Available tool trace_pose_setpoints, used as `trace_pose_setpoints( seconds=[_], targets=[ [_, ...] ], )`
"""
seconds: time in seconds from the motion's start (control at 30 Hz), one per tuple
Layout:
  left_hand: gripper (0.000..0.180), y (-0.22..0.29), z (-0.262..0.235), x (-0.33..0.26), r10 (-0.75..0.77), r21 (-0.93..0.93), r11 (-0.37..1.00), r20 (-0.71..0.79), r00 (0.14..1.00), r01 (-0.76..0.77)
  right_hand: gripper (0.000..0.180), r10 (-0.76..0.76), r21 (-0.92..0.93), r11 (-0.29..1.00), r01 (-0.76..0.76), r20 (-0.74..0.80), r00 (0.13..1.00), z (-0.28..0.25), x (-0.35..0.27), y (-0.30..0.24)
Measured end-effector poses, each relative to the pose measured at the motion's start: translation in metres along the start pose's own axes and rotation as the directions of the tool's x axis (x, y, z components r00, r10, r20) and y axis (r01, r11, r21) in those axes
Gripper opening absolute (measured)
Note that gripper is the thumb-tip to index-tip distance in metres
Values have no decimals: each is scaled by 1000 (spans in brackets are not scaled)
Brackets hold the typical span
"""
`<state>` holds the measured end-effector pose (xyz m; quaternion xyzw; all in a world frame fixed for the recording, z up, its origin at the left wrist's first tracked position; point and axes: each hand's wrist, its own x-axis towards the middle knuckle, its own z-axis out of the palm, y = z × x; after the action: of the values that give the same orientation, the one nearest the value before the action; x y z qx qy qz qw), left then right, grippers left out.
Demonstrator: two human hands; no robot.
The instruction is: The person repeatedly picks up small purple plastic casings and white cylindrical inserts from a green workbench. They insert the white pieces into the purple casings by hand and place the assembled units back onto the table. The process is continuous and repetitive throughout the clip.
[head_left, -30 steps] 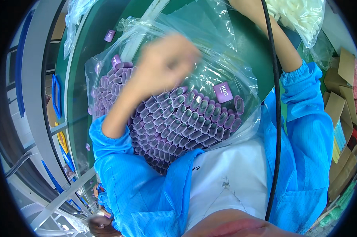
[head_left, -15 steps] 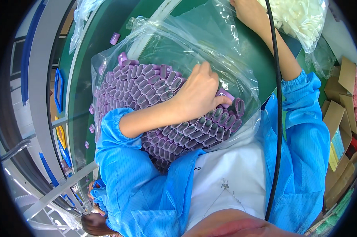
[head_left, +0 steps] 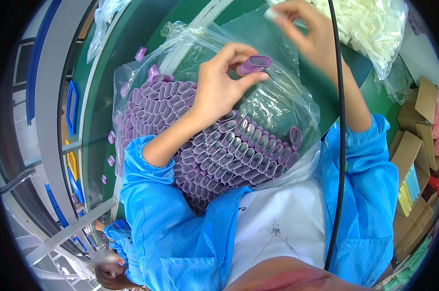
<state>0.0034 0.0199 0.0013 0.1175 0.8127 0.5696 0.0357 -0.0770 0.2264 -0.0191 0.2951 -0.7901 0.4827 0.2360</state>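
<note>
Purple and hollow, a small tube (head_left: 254,64) is pinched by the left hand (head_left: 218,83), thumb and bent fingers pressed around it, over a clear bag (head_left: 280,101) of tubes (head_left: 214,157). The right hand (head_left: 307,34) is lifted and blurred, its fingertips almost together, with a white bit (head_left: 271,14) held there.

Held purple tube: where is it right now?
In the head view, above centre and slightly right: the purple tube is in the left hand, over the clear bag, left of the right hand.
</note>
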Motion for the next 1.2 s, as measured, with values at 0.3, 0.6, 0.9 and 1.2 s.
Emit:
trace_pose_setpoints(
  seconds=[0.3, 0.6, 0.9, 1.2],
  targets=[
    [28, -5, 4, -3, 105, -8, 994, -63, 992, -106, 21, -176, 96, 981, 167, 83, 981, -6, -34, -53],
    [31, 3, 4, -3, 272, 64, 962, -94, 958, -267, 15, -135, 298, 948, 110, 64, 989, -8, -30, -48],
    [32, -2, 1, -6, 133, -166, 978, 44, 990, -124, 22, -242, 194, 955, 225, 68, 968, -10, -39, -54],
    [27, 13, -30, 15, 6, -112, 994, -56, 998, -12, 22, -160, 157, 974, 161, -21, 987, -3, -34, -30]
  ],
)
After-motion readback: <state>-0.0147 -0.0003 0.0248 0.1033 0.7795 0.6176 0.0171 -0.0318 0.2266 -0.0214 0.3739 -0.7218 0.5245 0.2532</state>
